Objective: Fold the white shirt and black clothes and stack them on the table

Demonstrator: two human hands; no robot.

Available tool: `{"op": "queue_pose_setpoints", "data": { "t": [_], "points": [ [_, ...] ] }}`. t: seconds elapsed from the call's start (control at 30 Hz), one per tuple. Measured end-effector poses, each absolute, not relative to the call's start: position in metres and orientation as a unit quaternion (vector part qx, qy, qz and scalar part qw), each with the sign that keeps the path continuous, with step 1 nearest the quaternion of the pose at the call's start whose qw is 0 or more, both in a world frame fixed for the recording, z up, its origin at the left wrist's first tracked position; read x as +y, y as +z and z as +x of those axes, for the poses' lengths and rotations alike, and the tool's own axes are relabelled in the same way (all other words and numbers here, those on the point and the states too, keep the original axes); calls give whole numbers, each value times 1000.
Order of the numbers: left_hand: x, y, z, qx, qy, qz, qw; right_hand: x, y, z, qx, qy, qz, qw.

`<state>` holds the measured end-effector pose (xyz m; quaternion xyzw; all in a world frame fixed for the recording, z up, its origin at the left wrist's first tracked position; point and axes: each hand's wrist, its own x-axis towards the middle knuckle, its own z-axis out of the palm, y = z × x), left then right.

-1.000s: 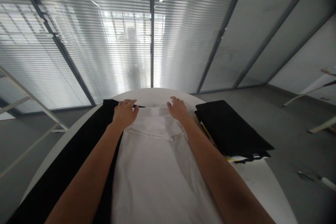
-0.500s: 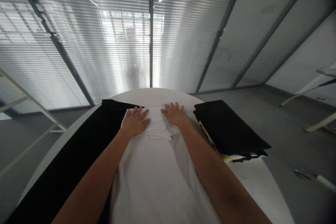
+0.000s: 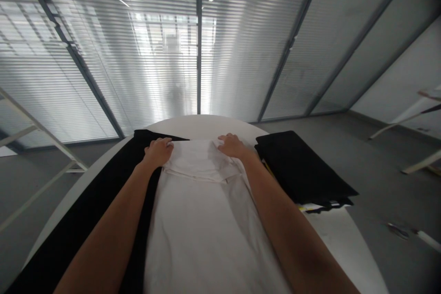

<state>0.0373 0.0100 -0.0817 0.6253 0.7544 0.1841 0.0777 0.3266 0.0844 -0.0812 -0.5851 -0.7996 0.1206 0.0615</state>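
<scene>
A long white garment [image 3: 203, 220] lies lengthwise in front of me, its far end turned back in a flat fold with a slightly wrinkled edge. My left hand [image 3: 159, 151] is closed on the far left corner of that fold, fingers curled over the cloth. At the far right corner, my right hand [image 3: 232, 145] pinches the fold between thumb and fingers. Black fabric [image 3: 103, 183] stretches along the left side, partly beneath the white garment and under my left forearm.
The round white table [image 3: 206, 124] carries everything. To the right lies a folded black stack [image 3: 299, 165] with white and yellow edges showing below. A white metal frame [image 3: 41, 128] stands at the left, chair legs [image 3: 420, 161] at the right. Glass panels with blinds [image 3: 234, 55] rise behind.
Both hands lay flat on the folded end before; now they have moved outward to its far corners and their fingers have closed on the cloth. The left hand shifted left.
</scene>
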Motion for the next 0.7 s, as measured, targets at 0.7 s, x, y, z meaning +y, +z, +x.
{"op": "queue_pose_setpoints", "data": {
  "t": [0.7],
  "points": [
    [6,-37,42,609,574,544,71,83,-48,328,-691,169,-536,455]
  ]
}}
